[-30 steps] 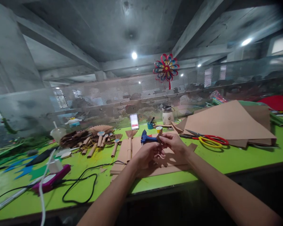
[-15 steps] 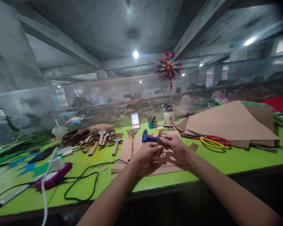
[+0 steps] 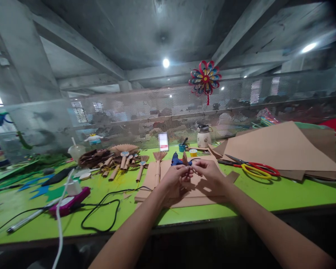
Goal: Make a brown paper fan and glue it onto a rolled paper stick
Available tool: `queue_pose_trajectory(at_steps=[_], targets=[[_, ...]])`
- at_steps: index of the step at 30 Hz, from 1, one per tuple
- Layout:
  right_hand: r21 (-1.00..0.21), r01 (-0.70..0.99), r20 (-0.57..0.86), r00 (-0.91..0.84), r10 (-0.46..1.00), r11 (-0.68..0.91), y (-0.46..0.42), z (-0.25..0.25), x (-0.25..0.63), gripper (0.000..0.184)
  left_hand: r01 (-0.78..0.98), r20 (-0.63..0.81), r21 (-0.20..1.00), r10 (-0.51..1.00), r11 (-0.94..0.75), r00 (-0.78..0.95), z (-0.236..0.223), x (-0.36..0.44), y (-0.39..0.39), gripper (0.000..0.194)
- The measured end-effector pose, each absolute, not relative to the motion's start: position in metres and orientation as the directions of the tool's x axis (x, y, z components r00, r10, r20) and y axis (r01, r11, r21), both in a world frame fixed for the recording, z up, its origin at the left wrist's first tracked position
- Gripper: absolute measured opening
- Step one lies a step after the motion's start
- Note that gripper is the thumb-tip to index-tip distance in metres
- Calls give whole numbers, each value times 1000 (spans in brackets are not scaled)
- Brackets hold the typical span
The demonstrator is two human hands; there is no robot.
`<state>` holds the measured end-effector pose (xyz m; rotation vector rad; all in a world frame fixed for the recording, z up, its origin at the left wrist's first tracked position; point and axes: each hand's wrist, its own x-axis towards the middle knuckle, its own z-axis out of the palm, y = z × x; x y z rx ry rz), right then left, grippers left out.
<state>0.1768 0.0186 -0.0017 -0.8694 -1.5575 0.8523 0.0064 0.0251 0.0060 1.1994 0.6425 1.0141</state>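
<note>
My left hand pinches the base of a small pleated brown paper fan, which stands up from the fingertips. My right hand is closed at the fingertips, right beside the fan's base; whether it grips the fan or something tiny is too small to tell. Just behind the hands lies a blue glue gun, partly hidden by the fan. Under both hands is a stack of brown kraft paper. A larger paper fan with a rolled handle rests on the stack's left side.
Several finished paper fans lie at left, near a purple power strip and black cable. At right are scissors and large kraft sheets. A yellow-and-white tub, a teal pot and a jug stand behind.
The small fan has turned more upright and is now at the left fingertips. My right hand has slid down from its pleats to its base. The whole view has shifted slightly.
</note>
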Motion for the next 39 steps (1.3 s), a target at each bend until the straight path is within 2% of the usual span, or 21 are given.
queue_pose_trajectory(at_steps=[6, 11, 19, 22, 27, 32, 39], targets=[[-832, 189, 499, -156, 853, 521, 17, -2, 173, 27, -267, 74, 963, 914, 38, 398, 7, 8, 24, 17], [-716, 389, 576, -140, 806, 579, 6, 0, 167, 12, -251, 56, 967, 928, 41, 367, 7, 10, 21, 14], [-543, 539, 663, -195, 722, 644, 7, -8, 166, 6, -210, 38, 977, 941, 36, 337, 7, 13, 18, 18], [-469, 617, 670, -217, 710, 632, 6, -9, 165, 2, -202, 38, 979, 940, 33, 338, 6, 14, 16, 22], [-385, 731, 671, -196, 715, 563, 0, -9, 160, 7, -193, 51, 981, 938, 17, 342, 1, 15, 18, 23], [-390, 744, 677, -168, 717, 543, 0, -9, 160, 6, -177, 70, 984, 936, -9, 344, 4, 16, 17, 23], [-467, 695, 684, -108, 721, 547, 2, -10, 160, 11, -118, 122, 989, 936, -88, 330, 12, 18, 10, 8]])
